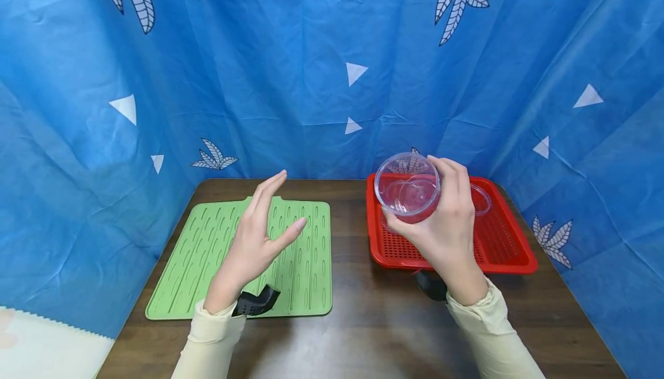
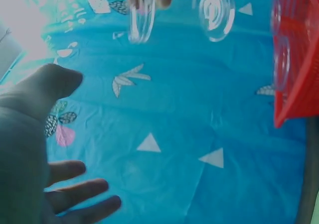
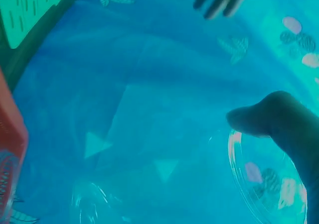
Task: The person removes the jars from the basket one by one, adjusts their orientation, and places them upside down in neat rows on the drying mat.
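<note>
My right hand [image 1: 448,223] grips a clear round plastic cup [image 1: 407,186] above the left part of a red basket [image 1: 374,223]. The thumb is below the rim and the fingers curl over the far side. The cup is tilted, its round mouth facing the head camera. Over a green ridged mat [image 1: 306,252], my left hand [image 1: 254,238] is raised with fingers extended and thumb apart, touching nothing. In the left wrist view the cup's rim [image 2: 142,15] and round base [image 2: 217,12] both show.
Inside the basket lies another clear round container [image 1: 482,209], partly hidden behind my right hand. Basket and mat rest on a dark wooden table [image 1: 353,298]. A blue patterned curtain [image 1: 311,68] encloses the back and sides. A black strap mount [image 1: 256,301] sits at my left wrist.
</note>
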`<action>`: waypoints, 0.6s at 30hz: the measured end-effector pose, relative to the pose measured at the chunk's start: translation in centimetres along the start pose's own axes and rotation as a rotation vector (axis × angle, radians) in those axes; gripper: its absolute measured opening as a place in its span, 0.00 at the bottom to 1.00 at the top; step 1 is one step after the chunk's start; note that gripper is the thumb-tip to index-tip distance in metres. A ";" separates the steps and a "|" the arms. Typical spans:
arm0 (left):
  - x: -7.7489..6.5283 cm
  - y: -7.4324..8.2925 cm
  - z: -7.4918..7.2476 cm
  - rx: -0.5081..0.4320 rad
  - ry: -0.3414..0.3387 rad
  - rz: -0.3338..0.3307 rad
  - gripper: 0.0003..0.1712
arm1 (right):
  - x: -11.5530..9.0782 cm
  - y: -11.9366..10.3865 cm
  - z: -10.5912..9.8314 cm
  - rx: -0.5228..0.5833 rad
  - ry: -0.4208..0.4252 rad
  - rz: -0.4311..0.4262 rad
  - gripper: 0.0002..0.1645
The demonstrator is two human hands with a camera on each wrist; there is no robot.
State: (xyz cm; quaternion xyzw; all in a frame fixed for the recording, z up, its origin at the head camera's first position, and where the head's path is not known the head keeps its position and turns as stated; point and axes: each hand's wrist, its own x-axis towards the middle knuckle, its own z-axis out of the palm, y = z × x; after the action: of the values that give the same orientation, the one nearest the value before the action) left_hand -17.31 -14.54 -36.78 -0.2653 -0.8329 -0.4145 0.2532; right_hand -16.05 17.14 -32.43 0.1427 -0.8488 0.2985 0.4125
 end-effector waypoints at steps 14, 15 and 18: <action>3.2 6.1 -1.0 -0.236 0.049 0.160 0.48 | 0.8 -4.4 2.1 -0.021 0.027 -0.235 0.60; 3.4 6.2 -1.0 -0.243 0.043 0.173 0.49 | 0.8 -4.7 2.2 -0.023 0.027 -0.247 0.60; 3.9 6.7 -1.0 -0.251 0.025 0.209 0.52 | 0.8 -5.4 2.5 -0.035 0.022 -0.276 0.60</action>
State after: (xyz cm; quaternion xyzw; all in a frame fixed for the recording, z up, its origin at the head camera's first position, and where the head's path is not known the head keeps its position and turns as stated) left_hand -15.58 -11.00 -30.06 -0.3747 -0.7394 -0.4898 0.2701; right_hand -15.45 11.39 -30.88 0.2477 -0.8216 0.2253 0.4614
